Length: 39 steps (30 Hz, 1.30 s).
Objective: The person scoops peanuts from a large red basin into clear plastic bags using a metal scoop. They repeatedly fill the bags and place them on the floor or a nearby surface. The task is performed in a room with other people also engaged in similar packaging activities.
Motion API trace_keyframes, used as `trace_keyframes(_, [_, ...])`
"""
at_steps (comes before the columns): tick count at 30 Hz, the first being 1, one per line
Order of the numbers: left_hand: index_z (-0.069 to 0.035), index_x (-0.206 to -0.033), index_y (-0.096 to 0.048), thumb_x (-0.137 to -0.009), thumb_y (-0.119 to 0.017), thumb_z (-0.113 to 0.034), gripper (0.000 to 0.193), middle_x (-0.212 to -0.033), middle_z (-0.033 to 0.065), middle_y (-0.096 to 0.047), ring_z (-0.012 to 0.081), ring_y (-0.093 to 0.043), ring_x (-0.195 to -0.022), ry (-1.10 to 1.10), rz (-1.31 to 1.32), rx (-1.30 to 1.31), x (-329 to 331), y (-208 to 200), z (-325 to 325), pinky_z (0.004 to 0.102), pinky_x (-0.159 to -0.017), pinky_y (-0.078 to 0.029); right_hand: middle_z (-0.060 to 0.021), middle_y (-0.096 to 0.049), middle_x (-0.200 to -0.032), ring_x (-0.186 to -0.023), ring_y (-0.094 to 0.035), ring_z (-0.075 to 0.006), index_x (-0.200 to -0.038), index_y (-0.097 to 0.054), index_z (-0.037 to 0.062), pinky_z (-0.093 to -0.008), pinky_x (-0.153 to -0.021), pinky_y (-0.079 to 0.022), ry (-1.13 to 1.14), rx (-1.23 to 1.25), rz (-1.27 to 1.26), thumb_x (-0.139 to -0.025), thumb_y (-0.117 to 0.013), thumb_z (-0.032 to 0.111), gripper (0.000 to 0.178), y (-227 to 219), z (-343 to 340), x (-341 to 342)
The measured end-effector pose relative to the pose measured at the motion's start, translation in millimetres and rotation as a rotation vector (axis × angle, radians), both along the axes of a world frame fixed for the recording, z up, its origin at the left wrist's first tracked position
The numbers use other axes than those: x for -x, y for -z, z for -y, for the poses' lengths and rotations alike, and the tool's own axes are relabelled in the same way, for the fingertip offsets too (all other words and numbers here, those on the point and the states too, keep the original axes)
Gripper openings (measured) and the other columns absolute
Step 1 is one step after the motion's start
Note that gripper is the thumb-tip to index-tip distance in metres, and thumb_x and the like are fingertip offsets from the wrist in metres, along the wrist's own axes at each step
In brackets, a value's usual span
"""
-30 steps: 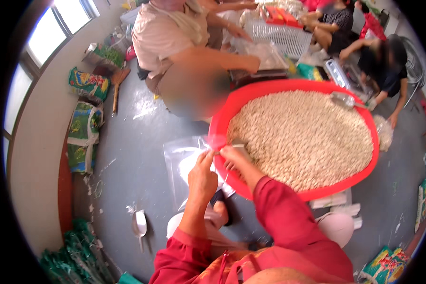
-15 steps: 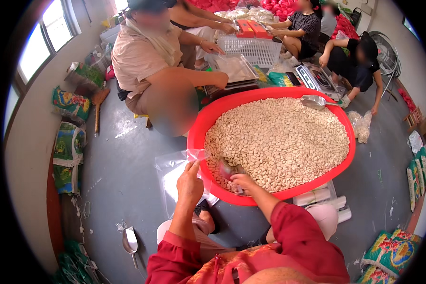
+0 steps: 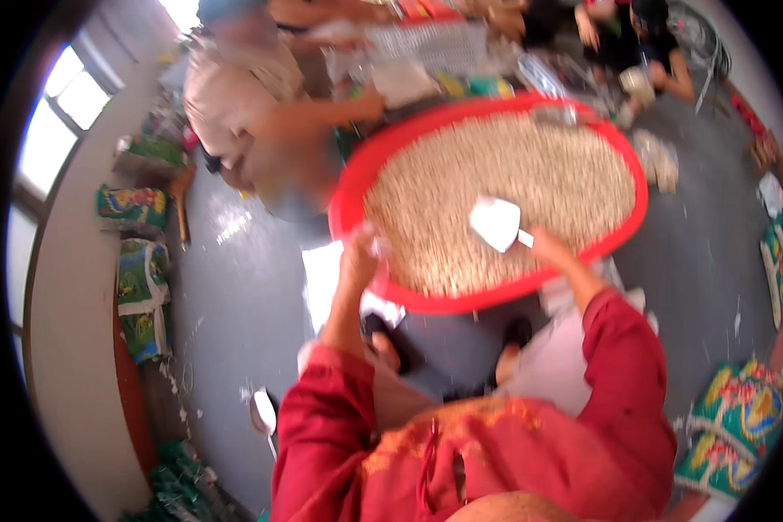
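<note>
1. Right hand point(image 3: 550, 248) closed around the handle of a white scoop point(image 3: 496, 223); grip tight on the handle, scoop blade held above the pale grains point(image 3: 496, 165), near the middle of the heap.
2. Left hand point(image 3: 358, 261) at the near-left rim of the red basin point(image 3: 461, 300), fingers pinched shut on a clear plastic bag point(image 3: 370, 242); bag blurred, its opening hard to make out.
3. Red basin wide and round, resting on the grey floor point(image 3: 244, 287), filled nearly to the rim with grains.
4. Both forearms in red sleeves point(image 3: 622, 365), reaching forward from the lower edge; feet in dark sandals point(image 3: 390, 335) just below the basin.
5. Across the basin, another person point(image 3: 244, 96) in a light shirt, crouched at the far-left rim, one arm stretched toward a white basket point(image 3: 426, 43).
6. More people point(image 3: 644, 35) seated at the far-right side, blurred.
7. Green and yellow printed sacks point(image 3: 139, 287) stacked along the left wall under the window point(image 3: 61, 122); more of the same sacks point(image 3: 739, 418) at the lower right.
8. A second white scoop point(image 3: 264, 413) lying on the floor, left of the red sleeves, well apart from both hands.
</note>
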State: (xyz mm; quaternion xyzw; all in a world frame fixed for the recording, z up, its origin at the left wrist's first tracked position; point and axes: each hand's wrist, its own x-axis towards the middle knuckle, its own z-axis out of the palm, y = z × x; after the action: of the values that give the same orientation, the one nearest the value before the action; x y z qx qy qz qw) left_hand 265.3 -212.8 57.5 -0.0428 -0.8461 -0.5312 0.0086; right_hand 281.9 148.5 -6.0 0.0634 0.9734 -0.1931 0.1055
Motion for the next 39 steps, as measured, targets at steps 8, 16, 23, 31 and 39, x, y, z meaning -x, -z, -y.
trace_keyframes(8, [-0.006,-0.111,-0.051,-0.06,-0.041,0.007,0.053,-0.054,0.0006,-0.046,0.0068,-0.043,-0.046,0.169,0.111,0.113,6.8,-2.1,-25.1,0.0206,-0.045,-0.035,-0.0139,-0.057,-0.068,-0.063,-0.055,-0.0246,-0.085,-0.057,0.0036,-0.0347,-0.058,-0.043,0.161,0.156,0.117,-0.068,-0.055,0.036,0.036,-35.8,-72.0,-46.1])
trace_keyframes(16, [-0.005,-0.116,-0.046,-0.06,-0.042,0.009,0.058,-0.054,-0.0048,-0.038,0.0036,-0.036,-0.05,0.289,0.296,-0.21,7.9,-22.9,-24.0,0.0171,-0.052,-0.032,-0.0081,-0.049,-0.051,-0.039,-0.047,-0.0161,-0.074,-0.054,0.0014,-0.0296,-0.035,-0.036,0.202,0.009,0.399,-0.07,-0.054,0.025,0.024,-88.7,-108.1,-46.0])
trace_keyframes(23, [-0.005,-0.117,-0.046,-0.06,-0.043,0.009,0.059,-0.056,-0.0044,-0.04,0.0039,-0.039,-0.052,0.292,0.343,-0.255,15.1,-20.7,-37.6,0.0175,-0.055,-0.034,-0.0173,-0.058,-0.092,-0.085,-0.056,-0.0301,-0.099,-0.055,0.0056,-0.0371,-0.073,-0.043,-0.072,0.028,0.159,-0.064,-0.059,0.042,0.05,70.0,-78.3,53.1])
trace_keyframes(31, [-0.006,-0.117,-0.046,-0.06,-0.045,0.009,0.059,-0.058,-0.0038,-0.042,0.0034,-0.039,-0.054,0.194,0.369,-0.081,28.5,-4.5,-40.7,0.0179,-0.055,-0.034,-0.012,-0.06,-0.071,-0.066,-0.058,-0.024,-0.088,-0.058,0.0032,-0.0335,-0.064,-0.043,0.363,0.072,0.279,-0.065,-0.06,0.034,0.038,138.9,11.5,102.0])
trace_keyframes(39, [-0.003,-0.105,-0.056,-0.06,-0.048,0.006,0.046,-0.06,-0.0019,-0.041,0.0073,-0.041,-0.055,0.048,0.367,-0.175,56.0,32.0,-48.2,0.0198,-0.054,-0.035,-0.011,-0.059,-0.072,-0.066,-0.056,-0.0209,-0.083,-0.059,0.0045,-0.0307,-0.062,-0.042,0.28,0.387,0.212,-0.064,-0.063,0.028,0.031,123.0,-21.9,73.9])
